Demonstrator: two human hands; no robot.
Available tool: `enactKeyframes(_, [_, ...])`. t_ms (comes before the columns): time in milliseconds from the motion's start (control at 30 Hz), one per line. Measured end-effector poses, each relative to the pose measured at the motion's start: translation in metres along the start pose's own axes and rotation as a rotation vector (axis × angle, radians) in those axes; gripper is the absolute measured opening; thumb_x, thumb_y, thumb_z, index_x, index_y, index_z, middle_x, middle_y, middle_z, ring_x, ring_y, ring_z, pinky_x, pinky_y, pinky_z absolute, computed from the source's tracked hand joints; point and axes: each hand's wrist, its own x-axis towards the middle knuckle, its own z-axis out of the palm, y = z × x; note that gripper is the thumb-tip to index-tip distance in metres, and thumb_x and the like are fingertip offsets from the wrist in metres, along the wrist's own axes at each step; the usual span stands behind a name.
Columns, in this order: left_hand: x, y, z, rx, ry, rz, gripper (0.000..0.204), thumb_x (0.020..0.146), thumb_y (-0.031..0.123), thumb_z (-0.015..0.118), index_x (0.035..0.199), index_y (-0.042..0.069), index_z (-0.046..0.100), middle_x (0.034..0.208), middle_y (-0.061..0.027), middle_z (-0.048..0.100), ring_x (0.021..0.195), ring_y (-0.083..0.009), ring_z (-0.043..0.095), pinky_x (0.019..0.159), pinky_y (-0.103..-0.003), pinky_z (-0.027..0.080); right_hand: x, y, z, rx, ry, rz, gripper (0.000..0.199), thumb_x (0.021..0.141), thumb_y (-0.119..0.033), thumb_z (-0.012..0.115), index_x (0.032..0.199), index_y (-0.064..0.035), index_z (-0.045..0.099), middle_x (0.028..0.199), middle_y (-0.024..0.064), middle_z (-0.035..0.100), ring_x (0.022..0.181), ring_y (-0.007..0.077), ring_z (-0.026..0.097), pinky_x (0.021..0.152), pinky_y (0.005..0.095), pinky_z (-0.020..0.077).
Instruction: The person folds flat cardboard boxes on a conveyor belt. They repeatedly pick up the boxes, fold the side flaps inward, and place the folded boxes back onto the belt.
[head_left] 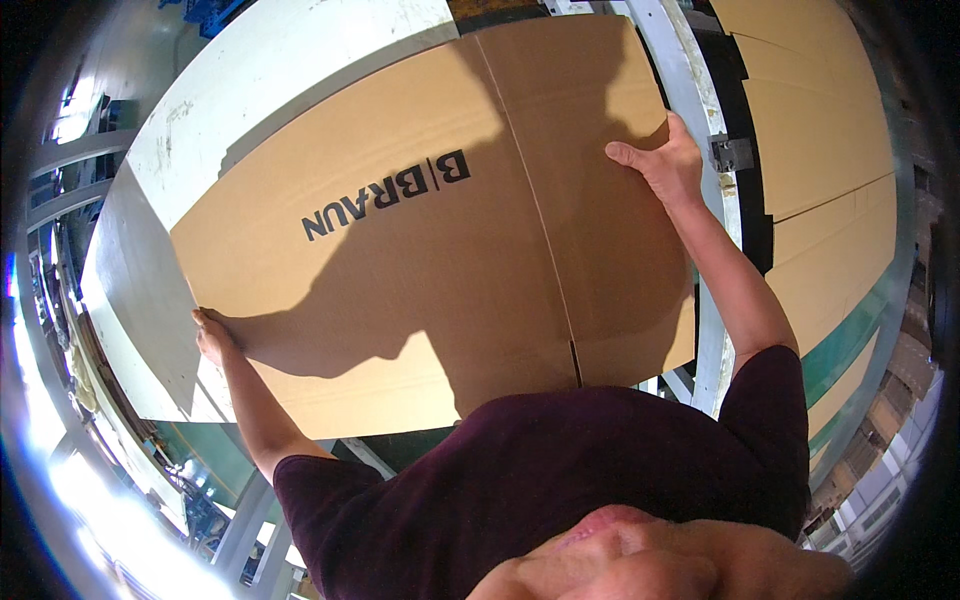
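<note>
A large flat sheet of brown cardboard point(430, 265) lies in front of me, with dark printing on its face and a scored line running across its right part. My left hand point(213, 337) is closed on its left edge, thumb on top. At the right edge, my right hand point(670, 165) grips the sheet, its thumb spread over the face and its other fingers partly hidden past the edge. My shadow covers much of the cardboard.
Beneath and beyond the sheet is a white tabletop point(290, 65). A pale metal rail point(716, 230) with a small metal bracket point(733, 153) runs along the right. Past it lie more flat cardboard sheets point(825, 130) on a green surface point(840, 358).
</note>
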Motion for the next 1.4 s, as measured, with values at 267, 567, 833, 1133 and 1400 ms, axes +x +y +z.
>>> enactKeyframes(267, [-0.016, 0.007, 0.0, 0.121, -0.012, 0.212, 0.071, 0.089, 0.06, 0.028, 0.107, 0.001, 0.063, 0.104, -0.02, 0.064, 0.103, -0.0361, 0.058, 0.09, -0.046, 0.042, 0.009, 0.004, -0.006, 0.082, -0.146, -0.006, 0.077, 0.053, -0.048, 0.085, 0.109, -0.0021, 0.058, 0.096, 0.0086, 0.067, 0.088, 0.0208, 0.065, 0.079, 0.0325, 0.0483])
enactKeyframes(567, [-0.304, 0.013, -0.028, -0.468, -0.296, 1.376, 0.028, 0.078, 0.016, 0.064, 0.101, 0.003, 0.058, 0.101, -0.0149, 0.055, 0.097, -0.0313, 0.05, 0.089, -0.041, 0.041, 0.005, -0.002, -0.01, -0.219, -0.028, -0.015, 0.087, 0.05, -0.061, 0.079, 0.109, -0.0002, 0.057, 0.101, 0.0149, 0.066, 0.093, 0.0274, 0.063, 0.08, 0.0366, 0.0493])
enactKeyframes(833, [-0.515, -0.033, -0.047, -0.479, -0.576, 1.801, 0.059, 0.062, 0.019, 0.077, 0.116, 0.006, 0.057, 0.125, -0.0162, 0.049, 0.122, -0.0347, 0.043, 0.102, -0.046, 0.036, -0.033, 0.005, 0.005, -0.37, 0.241, -0.044, 0.088, 0.052, -0.063, 0.077, 0.11, -0.0001, 0.055, 0.109, 0.0169, 0.061, 0.1, 0.0319, 0.06, 0.083, 0.0394, 0.0499])
enactKeyframes(1133, [-0.519, -0.04, -0.035, -0.4, -0.428, 1.886, 0.057, 0.063, 0.026, 0.077, 0.113, 0.005, 0.058, 0.124, -0.0168, 0.05, 0.121, -0.033, 0.045, 0.1, -0.044, 0.039, -0.076, 0.032, -0.018, -0.278, 0.16, -0.215, 0.099, 0.051, -0.056, 0.08, 0.123, 0.0017, 0.044, 0.118, 0.0207, 0.055, 0.108, 0.0338, 0.055, 0.091, 0.0398, 0.0463])
enactKeyframes(1400, [-0.518, -0.033, -0.037, -0.329, -0.331, 1.993, 0.058, 0.064, 0.027, 0.076, 0.115, 0.01, 0.058, 0.124, -0.0136, 0.052, 0.116, -0.0311, 0.05, 0.095, -0.041, 0.045, -0.112, 0.075, -0.052, 0.027, -0.122, -0.104, 0.077, 0.057, -0.03, 0.083, 0.119, 0.0013, 0.05, 0.11, 0.0165, 0.062, 0.103, 0.0299, 0.059, 0.09, 0.0378, 0.046])
